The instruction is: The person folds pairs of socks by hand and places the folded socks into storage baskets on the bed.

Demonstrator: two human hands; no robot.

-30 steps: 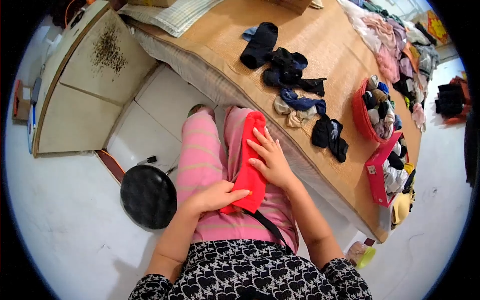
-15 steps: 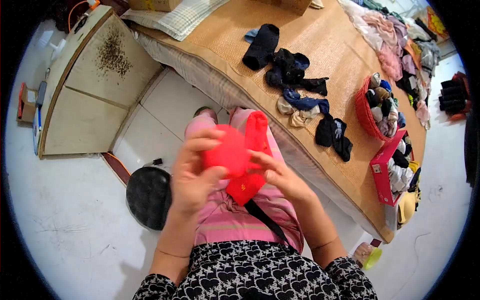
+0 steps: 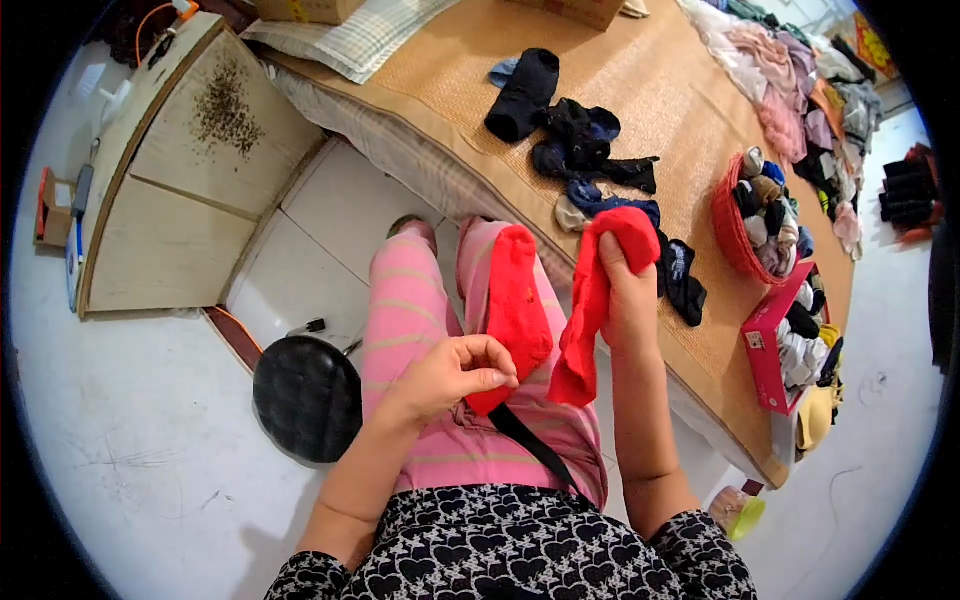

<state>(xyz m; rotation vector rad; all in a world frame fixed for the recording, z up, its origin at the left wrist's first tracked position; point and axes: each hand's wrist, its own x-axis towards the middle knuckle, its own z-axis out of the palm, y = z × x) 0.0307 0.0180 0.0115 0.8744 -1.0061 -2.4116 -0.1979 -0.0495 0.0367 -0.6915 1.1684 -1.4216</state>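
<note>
A red sock [image 3: 580,335] hangs from my right hand [image 3: 630,295], whose fingers and thumb are closed round its upper part, over the bed's edge. A second red sock [image 3: 515,295] lies lengthwise on my right thigh, on the pink striped trousers [image 3: 405,310]. My left hand [image 3: 455,375] is beside the lower end of that sock. Its fingers are curled in with the thumb close to them, and nothing shows between them. A black strap [image 3: 530,440] runs across my lap below the sock.
Several dark socks [image 3: 575,145] lie on the woven mat [image 3: 450,90] of the bed. A red basket [image 3: 735,220] and a pink box [image 3: 765,350] hold more socks at the right. A black stool [image 3: 305,400] stands left of my legs, near a wooden cabinet [image 3: 160,240].
The red sock that was bunched between both hands now hangs in my right hand, which has moved right and up. My left hand has let go of it and come down toward my lap.
</note>
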